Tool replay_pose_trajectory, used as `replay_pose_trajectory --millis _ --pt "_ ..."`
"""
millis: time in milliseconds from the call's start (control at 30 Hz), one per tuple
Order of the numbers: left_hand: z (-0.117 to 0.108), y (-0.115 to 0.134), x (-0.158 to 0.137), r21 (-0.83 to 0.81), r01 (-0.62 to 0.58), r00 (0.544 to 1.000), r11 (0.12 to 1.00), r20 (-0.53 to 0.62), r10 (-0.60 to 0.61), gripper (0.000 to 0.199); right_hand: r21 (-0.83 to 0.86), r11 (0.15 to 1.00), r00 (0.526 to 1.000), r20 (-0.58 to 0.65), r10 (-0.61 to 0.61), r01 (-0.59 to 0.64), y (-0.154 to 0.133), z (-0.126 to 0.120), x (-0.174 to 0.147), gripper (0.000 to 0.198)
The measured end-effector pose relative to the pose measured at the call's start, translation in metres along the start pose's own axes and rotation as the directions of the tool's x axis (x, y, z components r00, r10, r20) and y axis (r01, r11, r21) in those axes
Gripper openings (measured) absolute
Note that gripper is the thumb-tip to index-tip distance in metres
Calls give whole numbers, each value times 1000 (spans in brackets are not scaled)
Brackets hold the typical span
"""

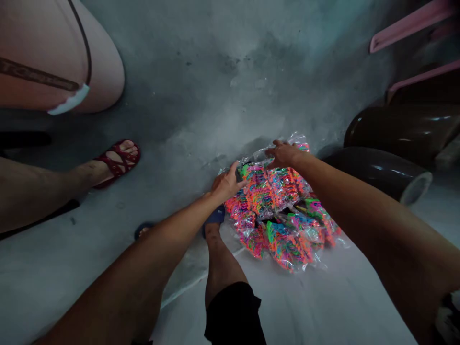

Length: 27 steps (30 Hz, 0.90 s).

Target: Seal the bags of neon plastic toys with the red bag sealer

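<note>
A pile of clear plastic bags [283, 237] packed with small, brightly coloured pieces in orange, pink, green and blue lies on the floor in front of me. What the pieces are I cannot make out. At the pile's upper left edge, my left hand [228, 184] touches a bag with its thumb and fingers apart. My right hand [285, 154] rests over the top edge of the bags, fingers stretched out to the left. Part of the plastic beneath both hands is hidden.
Dark glossy rounded containers [381, 170] lie to the right, below pink frame-like parts [406, 33]. On the left are a large pale sack [97, 57] with dark lettering and another person's foot in a red sandal [120, 160]. My blue-sandalled foot [214, 215] stands beside the bags.
</note>
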State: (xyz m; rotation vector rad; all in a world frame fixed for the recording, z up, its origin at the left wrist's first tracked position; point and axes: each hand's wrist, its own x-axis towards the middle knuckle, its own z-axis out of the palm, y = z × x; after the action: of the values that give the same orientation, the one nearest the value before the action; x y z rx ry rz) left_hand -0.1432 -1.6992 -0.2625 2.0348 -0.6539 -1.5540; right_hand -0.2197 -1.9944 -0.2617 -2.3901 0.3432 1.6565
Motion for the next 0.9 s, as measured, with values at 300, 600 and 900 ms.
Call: replay_pose_trajectory --millis 300,600,900 --pt "19 11 8 -140 -36 998 989 -46 30 32 -12 979 970 138 -198 201 8 12 5 25" --pt "-7 0 -142 -252 33 992 967 -108 -62 29 -43 986 980 129 -155 161 -13 -20 -82 28" --pt "-73 55 -332 -408 264 888 874 -251 -386 30 -101 953 951 158 -267 284 -82 -54 -234 25"
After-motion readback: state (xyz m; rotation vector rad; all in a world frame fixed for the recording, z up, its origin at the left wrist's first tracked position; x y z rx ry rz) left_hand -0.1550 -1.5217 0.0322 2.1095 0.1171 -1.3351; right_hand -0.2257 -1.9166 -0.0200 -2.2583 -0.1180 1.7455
